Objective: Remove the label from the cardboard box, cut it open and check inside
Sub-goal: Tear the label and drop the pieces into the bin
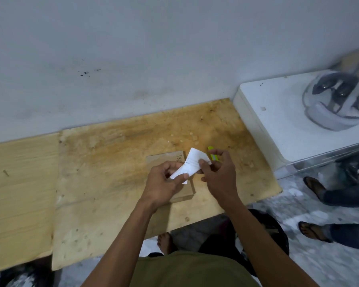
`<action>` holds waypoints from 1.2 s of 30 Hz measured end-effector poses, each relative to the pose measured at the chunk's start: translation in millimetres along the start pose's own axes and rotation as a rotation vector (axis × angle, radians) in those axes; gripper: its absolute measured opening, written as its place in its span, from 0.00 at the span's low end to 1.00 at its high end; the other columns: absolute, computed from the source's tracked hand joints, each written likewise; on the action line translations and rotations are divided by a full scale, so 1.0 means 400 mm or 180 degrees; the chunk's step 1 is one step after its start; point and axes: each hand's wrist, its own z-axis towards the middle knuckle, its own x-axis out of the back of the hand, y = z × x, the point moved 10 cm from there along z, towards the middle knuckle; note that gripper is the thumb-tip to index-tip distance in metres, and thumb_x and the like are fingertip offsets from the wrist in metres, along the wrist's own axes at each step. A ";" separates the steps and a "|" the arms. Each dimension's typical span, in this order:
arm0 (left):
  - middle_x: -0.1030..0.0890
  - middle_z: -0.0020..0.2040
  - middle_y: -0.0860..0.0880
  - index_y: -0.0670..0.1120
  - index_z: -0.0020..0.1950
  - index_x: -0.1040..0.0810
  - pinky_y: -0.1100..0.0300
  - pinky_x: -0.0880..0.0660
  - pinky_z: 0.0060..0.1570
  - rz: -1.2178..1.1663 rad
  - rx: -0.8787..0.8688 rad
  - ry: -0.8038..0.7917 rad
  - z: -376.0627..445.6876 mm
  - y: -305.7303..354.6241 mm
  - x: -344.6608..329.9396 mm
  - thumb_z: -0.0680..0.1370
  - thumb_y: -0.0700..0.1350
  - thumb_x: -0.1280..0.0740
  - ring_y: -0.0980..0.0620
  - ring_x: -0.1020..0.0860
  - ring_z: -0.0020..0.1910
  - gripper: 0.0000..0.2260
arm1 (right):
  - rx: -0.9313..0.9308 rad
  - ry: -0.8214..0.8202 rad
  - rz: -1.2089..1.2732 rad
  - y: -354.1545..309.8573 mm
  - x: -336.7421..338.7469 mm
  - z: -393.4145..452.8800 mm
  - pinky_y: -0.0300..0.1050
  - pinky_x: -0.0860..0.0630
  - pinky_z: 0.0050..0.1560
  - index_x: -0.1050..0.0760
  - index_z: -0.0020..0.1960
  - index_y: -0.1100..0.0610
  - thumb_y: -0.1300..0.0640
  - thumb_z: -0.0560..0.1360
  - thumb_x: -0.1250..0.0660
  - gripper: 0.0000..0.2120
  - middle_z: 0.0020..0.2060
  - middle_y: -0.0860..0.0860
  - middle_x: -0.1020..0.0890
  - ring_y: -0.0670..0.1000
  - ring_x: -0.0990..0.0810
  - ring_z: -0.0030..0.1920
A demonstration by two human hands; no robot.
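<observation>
I see label (190,165) off cardboard box (170,175), held above it. Left hand (164,181) pinches label's lower end, right hand (217,170) pinches its right edge. Box flat on worktop (112,162); yellow-green cutter (212,155) just right of box, behind right hand.

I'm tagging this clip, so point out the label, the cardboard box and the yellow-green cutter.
label (192,163), head view, middle of the white paper held in both hands
cardboard box (164,158), head view, bare top face
cutter (211,153), head view, yellow-green body beyond the fingers
</observation>
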 end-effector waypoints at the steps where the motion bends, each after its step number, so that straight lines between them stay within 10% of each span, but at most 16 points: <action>1: 0.16 0.40 0.44 0.43 0.53 0.18 0.64 0.23 0.34 -0.0069 0.0045 0.0022 -0.004 0.004 -0.003 0.73 0.39 0.25 0.56 0.18 0.35 0.10 | 0.0215 -0.0034 -0.0225 -0.018 0.006 -0.002 0.59 0.19 0.43 0.29 0.53 0.46 0.55 0.74 0.28 0.13 0.37 0.50 0.15 0.52 0.16 0.37; 7: 0.15 0.40 0.45 0.40 0.53 0.16 0.59 0.25 0.37 -0.0469 0.0531 -0.0181 -0.012 0.012 -0.062 0.75 0.40 0.27 0.52 0.21 0.35 0.08 | 0.2035 -0.0456 -0.1448 -0.104 0.043 -0.042 0.51 0.21 0.46 0.22 0.56 0.49 0.55 0.72 0.28 0.13 0.64 0.50 0.28 0.51 0.25 0.57; 16: 0.17 0.37 0.54 0.50 0.51 0.17 0.62 0.29 0.38 0.0578 0.0395 -0.0682 -0.077 0.055 -0.291 0.71 0.54 0.24 0.58 0.23 0.34 0.13 | 0.2803 -0.0195 -0.2304 -0.115 0.273 -0.083 0.52 0.20 0.41 0.18 0.48 0.53 0.53 0.77 0.32 0.05 0.59 0.52 0.21 0.57 0.24 0.59; 23: 0.22 0.61 0.53 0.57 0.57 0.22 0.58 0.29 0.55 0.2015 -0.1263 -0.0561 -0.145 0.143 -0.462 0.76 0.56 0.30 0.54 0.25 0.61 0.12 | 0.2340 -0.0528 -0.2429 -0.054 0.426 -0.110 0.55 0.21 0.42 0.18 0.45 0.53 0.50 0.75 0.34 0.09 0.42 0.47 0.18 0.55 0.22 0.51; 28: 0.25 0.46 0.53 0.52 0.49 0.16 0.53 0.32 0.46 0.2853 -0.2209 -0.0180 -0.219 0.211 -0.560 0.76 0.58 0.38 0.48 0.26 0.47 0.15 | 0.1944 -0.0643 -0.2368 -0.052 0.524 -0.131 0.52 0.22 0.46 0.19 0.51 0.50 0.52 0.75 0.31 0.07 0.43 0.49 0.17 0.55 0.23 0.52; 36: 0.16 0.40 0.56 0.55 0.44 0.15 0.47 0.25 0.48 0.2788 -0.2012 -0.0509 -0.268 0.235 -0.680 0.73 0.58 0.34 0.50 0.20 0.43 0.11 | 0.1667 -0.0809 -0.2379 -0.042 0.627 -0.167 0.51 0.24 0.46 0.19 0.47 0.54 0.50 0.76 0.37 0.10 0.44 0.49 0.18 0.53 0.25 0.51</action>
